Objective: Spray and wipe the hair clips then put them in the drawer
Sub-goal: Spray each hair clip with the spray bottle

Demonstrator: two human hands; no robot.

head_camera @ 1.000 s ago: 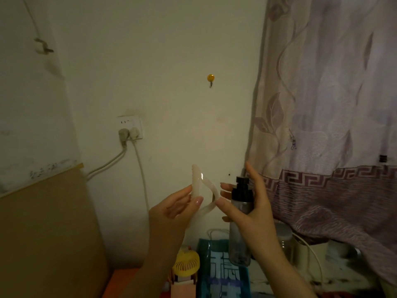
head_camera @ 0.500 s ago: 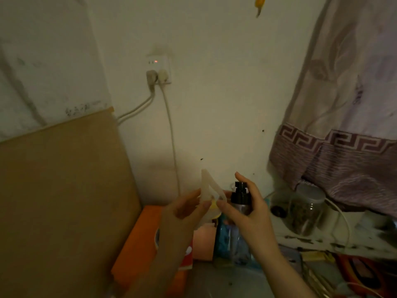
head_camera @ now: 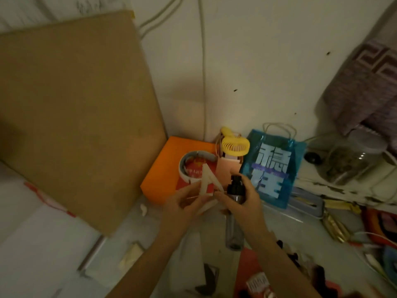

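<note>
My left hand (head_camera: 182, 206) pinches a pale translucent hair clip (head_camera: 207, 181), which stands open in a V shape above the cluttered surface. My right hand (head_camera: 242, 203) grips a clear spray bottle (head_camera: 234, 231) with a black pump head (head_camera: 236, 184); the index finger lies over the pump, and the nozzle sits just right of the clip. The right thumb touches the clip's lower arm. No drawer is in view.
Behind the hands stand an orange box (head_camera: 163, 166), a yellow hand fan (head_camera: 234, 145) and a blue bag (head_camera: 272, 166). A brown board (head_camera: 75, 104) leans at left. A glass jar (head_camera: 352, 162), cables and small items crowd the right side.
The view has tilted down from the wall to the cluttered surface. Both hands keep the clip and bottle together in the same grips, now lower in front of the orange box.
</note>
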